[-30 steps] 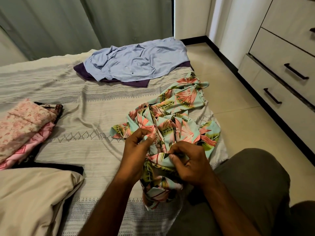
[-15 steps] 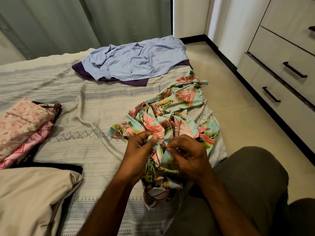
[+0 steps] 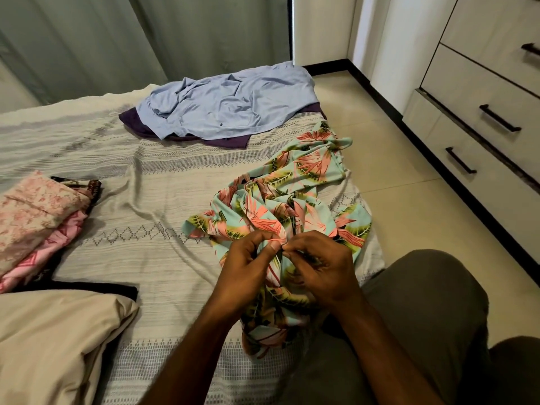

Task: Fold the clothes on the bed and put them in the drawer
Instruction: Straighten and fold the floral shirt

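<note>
1. The left hand [image 3: 248, 258] pinches a fold of the floral dress [image 3: 292, 206] between thumb and fingers.
2. The right hand [image 3: 318, 267] also pinches the same dress, just beside the left hand; the fingertips of both almost meet.
3. The dress lies crumpled on the bed [image 3: 152, 206], near its right edge.
4. A blue shirt [image 3: 230, 103] lies on a purple garment [image 3: 137, 124] at the far end.
5. Folded pink clothes [image 3: 35, 211] lie at the left, a pillow [image 3: 55, 340] near them.
6. The drawers [image 3: 479, 121] stand at the right, closed.
</note>
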{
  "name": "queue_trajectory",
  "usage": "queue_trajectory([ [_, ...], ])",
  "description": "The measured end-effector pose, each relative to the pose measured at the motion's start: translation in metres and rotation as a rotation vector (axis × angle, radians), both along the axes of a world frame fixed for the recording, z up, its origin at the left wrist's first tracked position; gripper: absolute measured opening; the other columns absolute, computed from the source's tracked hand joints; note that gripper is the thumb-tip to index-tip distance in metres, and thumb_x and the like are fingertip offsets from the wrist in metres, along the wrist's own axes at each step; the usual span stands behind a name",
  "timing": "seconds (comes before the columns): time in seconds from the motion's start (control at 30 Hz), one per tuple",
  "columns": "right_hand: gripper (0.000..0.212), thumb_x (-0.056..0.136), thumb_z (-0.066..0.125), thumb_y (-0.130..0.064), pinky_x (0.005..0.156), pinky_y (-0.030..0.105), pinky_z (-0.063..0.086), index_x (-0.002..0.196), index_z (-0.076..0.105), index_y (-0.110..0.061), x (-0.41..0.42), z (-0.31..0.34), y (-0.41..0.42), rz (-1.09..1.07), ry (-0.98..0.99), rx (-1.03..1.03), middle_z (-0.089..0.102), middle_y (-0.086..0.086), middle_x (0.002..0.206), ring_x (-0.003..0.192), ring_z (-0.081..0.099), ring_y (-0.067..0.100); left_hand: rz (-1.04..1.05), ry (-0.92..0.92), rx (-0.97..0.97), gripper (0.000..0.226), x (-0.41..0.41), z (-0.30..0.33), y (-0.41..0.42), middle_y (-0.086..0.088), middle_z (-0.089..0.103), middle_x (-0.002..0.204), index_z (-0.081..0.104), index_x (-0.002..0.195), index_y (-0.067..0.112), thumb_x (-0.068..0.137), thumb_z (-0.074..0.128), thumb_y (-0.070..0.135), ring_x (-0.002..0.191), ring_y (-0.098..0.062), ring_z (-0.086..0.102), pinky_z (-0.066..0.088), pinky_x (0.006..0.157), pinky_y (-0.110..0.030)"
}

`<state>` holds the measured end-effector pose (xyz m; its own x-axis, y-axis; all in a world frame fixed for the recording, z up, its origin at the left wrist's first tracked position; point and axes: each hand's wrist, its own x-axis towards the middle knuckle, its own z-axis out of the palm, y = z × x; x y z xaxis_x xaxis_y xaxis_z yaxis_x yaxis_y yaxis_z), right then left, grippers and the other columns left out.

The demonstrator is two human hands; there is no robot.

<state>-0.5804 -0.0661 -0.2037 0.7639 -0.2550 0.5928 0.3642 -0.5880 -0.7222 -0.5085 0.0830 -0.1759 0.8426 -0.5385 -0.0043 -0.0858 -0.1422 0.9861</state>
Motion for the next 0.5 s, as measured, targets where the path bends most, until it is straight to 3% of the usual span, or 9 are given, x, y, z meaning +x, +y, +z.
queue_trajectory([
  [0.2,0.012,0.085,0.073,-0.001,0.077,0.019,0.055,0.096,0.074,-0.005,0.0006,-0.0027,-0.0001,-0.005,0.059,-0.018,0.071,0.005,0.092,0.086,0.067,0.009,-0.005,-0.131,0.044,0.011,-0.002,0.0024,0.0043,0.0,0.07,0.088,0.069,0.093,0.011,0.099,0.06,0.008,0.089,-0.016,0.067,0.052,0.079,-0.026],
  [0.37,0.014,0.084,0.076,-0.002,0.075,0.02,0.056,0.096,0.072,-0.008,-0.0015,-0.005,-0.001,-0.028,0.058,-0.013,0.071,0.001,0.091,0.086,0.066,0.004,0.014,-0.223,0.107,0.011,-0.0029,0.0008,0.004,0.007,0.071,0.087,0.072,0.092,0.017,0.093,0.069,0.007,0.078,-0.012,0.068,0.057,0.07,-0.037],
  [0.5,0.028,0.087,0.074,-0.007,0.081,0.015,0.054,0.115,0.07,-0.011,-0.0018,-0.0039,0.0009,-0.021,0.079,-0.006,0.071,0.0,0.099,0.092,0.066,0.004,0.05,-0.382,0.142,0.012,-0.0032,0.0046,0.0027,0.012,0.074,0.089,0.076,0.093,0.016,0.089,0.073,0.005,0.084,-0.004,0.07,0.054,0.075,-0.021],
])
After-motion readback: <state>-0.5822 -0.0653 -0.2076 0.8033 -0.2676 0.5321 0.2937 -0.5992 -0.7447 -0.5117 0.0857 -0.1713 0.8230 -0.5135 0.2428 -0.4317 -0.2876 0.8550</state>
